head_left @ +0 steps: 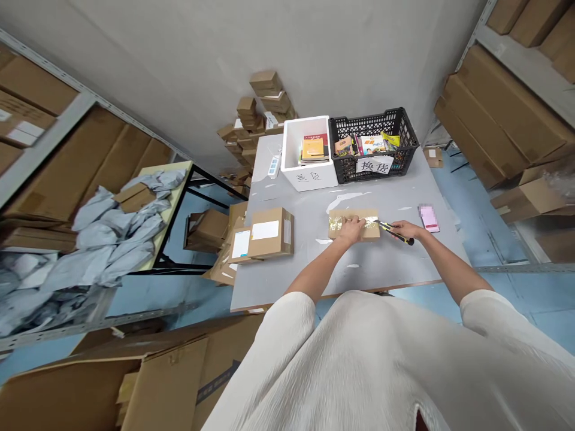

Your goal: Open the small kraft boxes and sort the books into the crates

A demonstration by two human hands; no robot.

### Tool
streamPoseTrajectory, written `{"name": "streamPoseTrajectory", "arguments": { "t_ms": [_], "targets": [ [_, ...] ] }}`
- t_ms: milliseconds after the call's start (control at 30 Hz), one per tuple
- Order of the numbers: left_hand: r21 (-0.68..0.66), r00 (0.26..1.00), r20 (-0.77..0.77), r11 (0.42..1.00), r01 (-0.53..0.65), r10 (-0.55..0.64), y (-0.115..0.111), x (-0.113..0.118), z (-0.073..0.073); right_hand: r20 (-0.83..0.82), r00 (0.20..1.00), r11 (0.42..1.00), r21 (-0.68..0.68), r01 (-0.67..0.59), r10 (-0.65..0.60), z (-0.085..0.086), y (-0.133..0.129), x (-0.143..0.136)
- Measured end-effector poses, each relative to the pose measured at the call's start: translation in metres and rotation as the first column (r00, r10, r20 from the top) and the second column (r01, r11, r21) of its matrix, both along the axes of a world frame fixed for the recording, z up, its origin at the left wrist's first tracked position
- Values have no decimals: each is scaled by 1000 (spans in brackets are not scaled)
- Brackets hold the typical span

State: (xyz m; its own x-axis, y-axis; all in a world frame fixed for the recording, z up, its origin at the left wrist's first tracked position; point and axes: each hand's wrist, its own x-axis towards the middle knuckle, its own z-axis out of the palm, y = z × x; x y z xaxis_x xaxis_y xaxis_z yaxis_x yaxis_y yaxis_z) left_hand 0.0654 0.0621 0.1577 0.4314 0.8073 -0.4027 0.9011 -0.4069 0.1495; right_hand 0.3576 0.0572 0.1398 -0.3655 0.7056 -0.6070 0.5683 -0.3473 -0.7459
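A small brown cardboard box (335, 225) with shiny tape lies on the grey table (309, 263) in front of me. My left hand (351, 228) rests on top of it, fingers spread over the tape. In my right hand (405, 230) is a black and yellow utility knife (408, 240), whose tip reaches the box's right end. A phone with a pink screen (429, 218) lies to the right of that hand. Whether the blade touches the tape is too small to tell.
Labelled boxes (271, 232) stand at the table's left. A white foam bin (314, 178) and a black crate (403, 157) hold books at the back. Grey parcels (96, 245) cover a side table; a large open carton (175, 377) is at the lower left.
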Motion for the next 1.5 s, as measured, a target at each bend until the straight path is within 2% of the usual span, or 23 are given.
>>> {"name": "streamPoseTrajectory", "arguments": {
  "t_ms": [267, 367, 567, 667, 800, 933, 1033, 1133, 1200, 1267, 1367, 1500],
  "targets": [
    [13, 999, 42, 1000, 2, -2, -3, -3, -6, 14, 998, 998, -22, -63, 63, 25, -7, 14],
    [27, 999, 41, 1000, 1, -2, -5, -3, -7, 25, 997, 997, -33, -66, 67, 22, -9, 14],
    [70, 1000, 10, 997, 15, -16, -6, 0, -5, 26, 999, 999, 41, -35, 34, -1, -9, -9],
    [62, 1000, 18, 998, 14, -15, -8, -2, -5, 23, 1000, 999, 45, 20, -21, -7, -9, -5],
    [85, 995, 102, 996, -16, 8, -7, -5, -8, 17, 990, 990, 42, 136, -137, -4, -14, 21],
    [133, 979, 179, 983, -127, 102, 3, -1, -9, 4, 982, 971, 151, 187, -189, 5, -19, 26],
    [167, 975, 185, 974, -155, 124, 11, 5, -11, 80, 991, 942, 326, 80, -112, 12, -23, 15],
    [209, 975, 207, 970, -122, 78, 17, 9, -16, 311, 950, 845, 509, -165, -2, 18, -27, 6],
    [216, 977, 210, 972, -93, 47, 19, 11, -20, 480, 876, 779, 535, -326, 37, 20, -31, 2],
    [208, 979, 201, 975, -75, 32, 22, 13, -22, 590, 806, 753, 508, -418, 50, 21, -34, -1],
    [195, 984, 172, 978, -69, 36, 24, 16, -22, 655, 754, 743, 487, -459, 37, 19, -36, -6],
    [194, 988, 152, 979, -61, 31, 24, 19, -17, 654, 756, 752, 492, -440, 14, 16, -35, -12]
  ]
}}
